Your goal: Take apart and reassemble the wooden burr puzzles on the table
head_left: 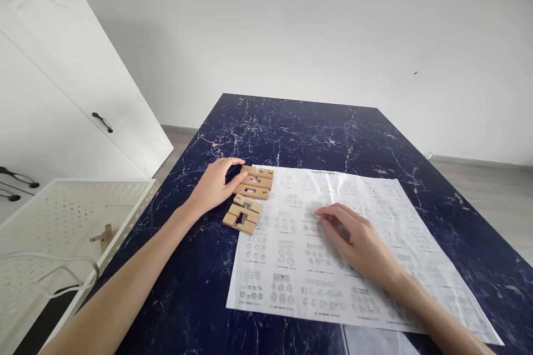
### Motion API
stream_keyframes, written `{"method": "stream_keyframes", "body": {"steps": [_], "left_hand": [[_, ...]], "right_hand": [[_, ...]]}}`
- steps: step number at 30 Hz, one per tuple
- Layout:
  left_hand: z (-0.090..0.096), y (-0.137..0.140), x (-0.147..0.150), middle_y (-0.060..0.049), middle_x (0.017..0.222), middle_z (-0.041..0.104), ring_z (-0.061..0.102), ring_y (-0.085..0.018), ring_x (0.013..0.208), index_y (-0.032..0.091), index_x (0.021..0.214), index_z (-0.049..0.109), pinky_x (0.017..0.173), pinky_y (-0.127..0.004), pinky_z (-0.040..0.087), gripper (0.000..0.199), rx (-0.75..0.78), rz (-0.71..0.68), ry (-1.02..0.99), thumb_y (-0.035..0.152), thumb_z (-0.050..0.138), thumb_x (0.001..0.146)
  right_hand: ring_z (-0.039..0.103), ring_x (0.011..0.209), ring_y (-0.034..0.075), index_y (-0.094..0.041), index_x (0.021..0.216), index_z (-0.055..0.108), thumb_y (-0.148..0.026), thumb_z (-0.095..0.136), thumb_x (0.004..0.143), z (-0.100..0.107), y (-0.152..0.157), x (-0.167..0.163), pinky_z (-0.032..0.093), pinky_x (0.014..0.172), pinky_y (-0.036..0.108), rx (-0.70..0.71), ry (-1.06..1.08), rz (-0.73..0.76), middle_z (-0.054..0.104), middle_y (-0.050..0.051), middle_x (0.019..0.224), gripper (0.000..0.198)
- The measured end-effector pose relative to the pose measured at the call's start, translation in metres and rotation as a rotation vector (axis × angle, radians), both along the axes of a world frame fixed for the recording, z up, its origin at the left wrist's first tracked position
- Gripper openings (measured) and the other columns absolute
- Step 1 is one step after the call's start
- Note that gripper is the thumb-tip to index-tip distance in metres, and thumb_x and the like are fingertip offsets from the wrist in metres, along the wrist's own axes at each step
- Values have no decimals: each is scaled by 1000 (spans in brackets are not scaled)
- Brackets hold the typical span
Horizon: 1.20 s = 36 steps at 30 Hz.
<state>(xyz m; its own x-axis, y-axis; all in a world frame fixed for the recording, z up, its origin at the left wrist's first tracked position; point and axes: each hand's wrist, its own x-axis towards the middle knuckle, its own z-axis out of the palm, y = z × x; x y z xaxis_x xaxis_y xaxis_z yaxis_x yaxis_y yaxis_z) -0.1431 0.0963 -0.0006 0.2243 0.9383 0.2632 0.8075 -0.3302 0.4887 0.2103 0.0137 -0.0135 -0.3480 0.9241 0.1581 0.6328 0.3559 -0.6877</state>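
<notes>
My left hand is at the left end of a row of notched wooden puzzle pieces, some marked with numbers. Its index finger and thumb close around the end of the farthest piece, which lies on the table. Just below, touching one another, lie several more notched wooden pieces, partly over the sheet's left edge. My right hand rests on a large printed instruction sheet, fingers extended loosely and fingertips near the small diagrams. It holds nothing.
The dark blue marbled table reaches toward a white wall. On the left stand a white cabinet and a white perforated bin or cart, with a wooden assembly and a pale cable there. A clear sheet sticks out under the paper.
</notes>
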Motion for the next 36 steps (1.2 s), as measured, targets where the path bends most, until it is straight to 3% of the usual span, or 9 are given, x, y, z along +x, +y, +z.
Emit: {"method": "stream_keyframes", "body": {"steps": [9,19,36], "left_hand": [[0,3,-1,-10,140,72,65,-33,132,24,133,66,120,-51,45,48,0,-4,-18,59,52,104],[3,5,-6,-9,152,64,56,-38,143,28,142,63,123,-55,41,67,-123,-26,-23,73,65,92],[5,4,-4,-8,149,65,60,-36,138,29,140,62,118,-52,47,65,-135,-40,-73,72,69,91]], "right_hand": [[72,87,25,-27,116,68,-31,49,108,4,3,-1,58,71,39,28,19,13,75,10,110,21],[70,88,25,-26,118,66,-34,47,110,5,3,-1,57,74,41,-11,23,34,73,10,113,22],[71,82,23,-25,117,68,-32,48,109,5,7,-2,56,69,37,-7,19,34,75,10,109,23]]}}
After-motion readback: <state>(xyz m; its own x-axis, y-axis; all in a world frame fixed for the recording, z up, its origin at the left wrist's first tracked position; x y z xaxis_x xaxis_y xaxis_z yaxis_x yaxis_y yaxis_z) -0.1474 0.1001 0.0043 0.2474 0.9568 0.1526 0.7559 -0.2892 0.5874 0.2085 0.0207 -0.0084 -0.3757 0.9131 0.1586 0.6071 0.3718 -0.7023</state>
